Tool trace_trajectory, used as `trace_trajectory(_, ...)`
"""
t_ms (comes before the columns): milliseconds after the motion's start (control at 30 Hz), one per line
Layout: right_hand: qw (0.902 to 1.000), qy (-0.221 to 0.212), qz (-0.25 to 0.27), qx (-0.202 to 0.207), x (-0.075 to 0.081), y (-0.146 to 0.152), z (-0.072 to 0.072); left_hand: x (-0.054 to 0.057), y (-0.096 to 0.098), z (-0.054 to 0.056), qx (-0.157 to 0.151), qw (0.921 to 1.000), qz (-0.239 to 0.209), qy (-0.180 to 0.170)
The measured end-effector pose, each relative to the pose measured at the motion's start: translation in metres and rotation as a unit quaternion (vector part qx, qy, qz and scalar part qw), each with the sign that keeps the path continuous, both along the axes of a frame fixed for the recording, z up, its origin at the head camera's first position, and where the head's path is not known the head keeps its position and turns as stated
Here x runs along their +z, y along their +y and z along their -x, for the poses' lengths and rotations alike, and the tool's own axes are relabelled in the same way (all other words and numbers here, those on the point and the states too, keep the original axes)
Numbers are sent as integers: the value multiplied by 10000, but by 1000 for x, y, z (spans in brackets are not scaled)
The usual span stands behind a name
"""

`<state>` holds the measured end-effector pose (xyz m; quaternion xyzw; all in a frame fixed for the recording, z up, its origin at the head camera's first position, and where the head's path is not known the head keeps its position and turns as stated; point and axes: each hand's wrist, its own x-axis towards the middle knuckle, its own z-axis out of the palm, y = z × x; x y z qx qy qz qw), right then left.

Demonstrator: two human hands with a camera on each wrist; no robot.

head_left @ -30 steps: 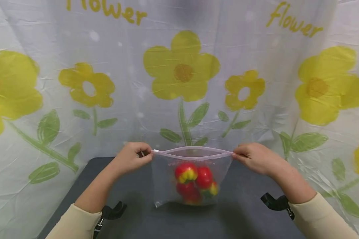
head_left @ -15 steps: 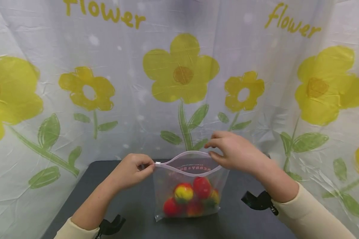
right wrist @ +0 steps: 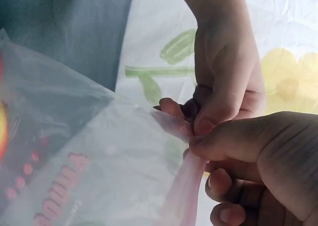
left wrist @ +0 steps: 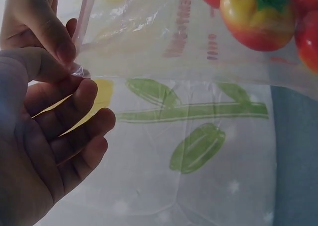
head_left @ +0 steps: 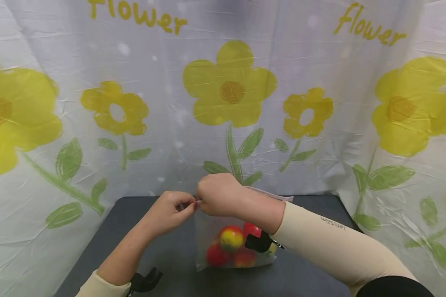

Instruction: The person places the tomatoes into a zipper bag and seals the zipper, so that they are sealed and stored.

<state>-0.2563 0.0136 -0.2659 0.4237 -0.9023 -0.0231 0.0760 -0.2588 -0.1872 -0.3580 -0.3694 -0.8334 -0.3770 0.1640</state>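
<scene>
A frosted see-through zip bag (head_left: 207, 235) with a pink zip rim hangs over the dark table. Inside lie several glossy red-and-yellow pieces (head_left: 231, 238) that look like bell peppers, one showing a green leafy top in the left wrist view. My left hand (head_left: 171, 212) pinches the bag's top left corner between thumb and forefinger, its other fingers loosely bent. Right beside it, my right hand (head_left: 221, 194) pinches the rim at that same corner, thumb against the zip (right wrist: 191, 186). The white slider seen earlier is hidden by fingers in the head view.
A dark grey table (head_left: 171, 264) lies under the bag. Behind it hangs a pale curtain (head_left: 163, 123) with yellow flowers. A black strap (head_left: 146, 280) sits at the left wrist, another (head_left: 258, 242) at the right, partly covering the bag.
My right hand has let go of the bag's top right corner and crossed left to the corner my left hand holds. The bag's mouth gaped midway; now my right arm hides much of it.
</scene>
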Motion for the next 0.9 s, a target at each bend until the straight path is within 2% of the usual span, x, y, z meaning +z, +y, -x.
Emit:
trace_trajectory(233, 9989, -444, 105, 80, 1, 15, 6, -8, -1, 2, -45, 9980, -177, 610)
trace_trajectory(333, 9983, -548, 217, 26, 0, 34, 9, -11, -7, 2, 57, 9973, -280, 682)
trace_trajectory(433, 9974, -635, 321, -118, 0, 63, 14, -14, -17, 3, 215, 9977, -361, 537)
trace_trajectory(667, 9914, -989, 284, -807, 10, 137, 23, -21, -44, 2, 940, 9938, -586, 3)
trace_trajectory(800, 9910, -739, 366, -1057, 14, 166, 23, -23, -53, 1, 1140, 9899, -808, -232)
trace_trajectory(900, 9934, -549, 533, -849, 12, 176, 22, -24, -59, -1, 1296, 9864, -998, -156)
